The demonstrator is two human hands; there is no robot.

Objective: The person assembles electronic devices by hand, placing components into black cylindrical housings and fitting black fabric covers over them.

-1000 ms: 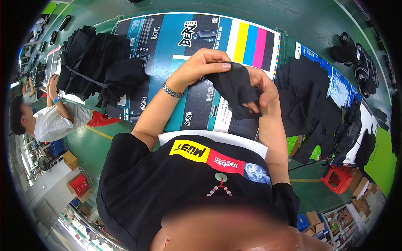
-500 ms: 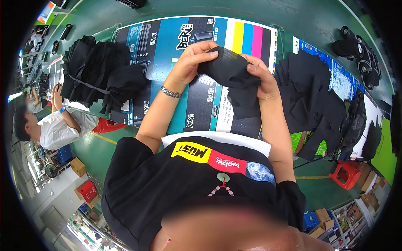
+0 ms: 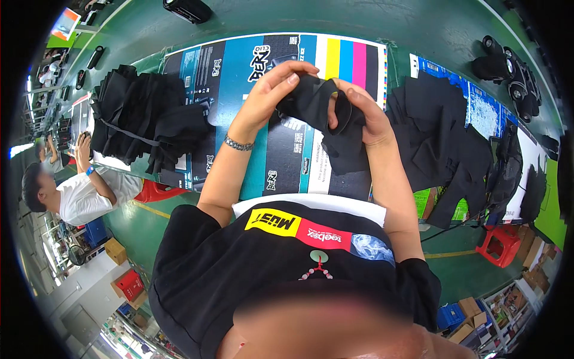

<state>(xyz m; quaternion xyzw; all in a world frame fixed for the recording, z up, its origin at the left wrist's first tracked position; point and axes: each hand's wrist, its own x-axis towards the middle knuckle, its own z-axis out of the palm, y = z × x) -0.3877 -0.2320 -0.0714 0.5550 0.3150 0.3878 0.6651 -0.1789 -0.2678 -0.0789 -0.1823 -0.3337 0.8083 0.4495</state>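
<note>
My left hand (image 3: 267, 96) pinches the left end of a black fabric piece (image 3: 304, 100) above the table. My right hand (image 3: 374, 122) is at its other end, where the cloth curls into an open loop and a fingertip shows through the hole. Fabric hides some of the right fingers. Beneath them, another black fabric piece (image 3: 347, 157) lies on a printed sheet (image 3: 233, 66). A thick bundle of black fabric pieces (image 3: 134, 110), with a dark strip across it, rests to the left. On the right spreads a loose pile of black fabric pieces (image 3: 439, 128).
A person in a white shirt (image 3: 89, 194) sits at the left, hands at the bench. A red stool (image 3: 499, 246) stands on the floor at right. Crumpled black material (image 3: 507, 167) lies beyond the right pile. Black wheeled equipment (image 3: 517, 81) is at the far right.
The fabric piece, stretched flat between my hands before, is now turned and bunched, with a loop open near the right hand. The right fingers have moved into that loop.
</note>
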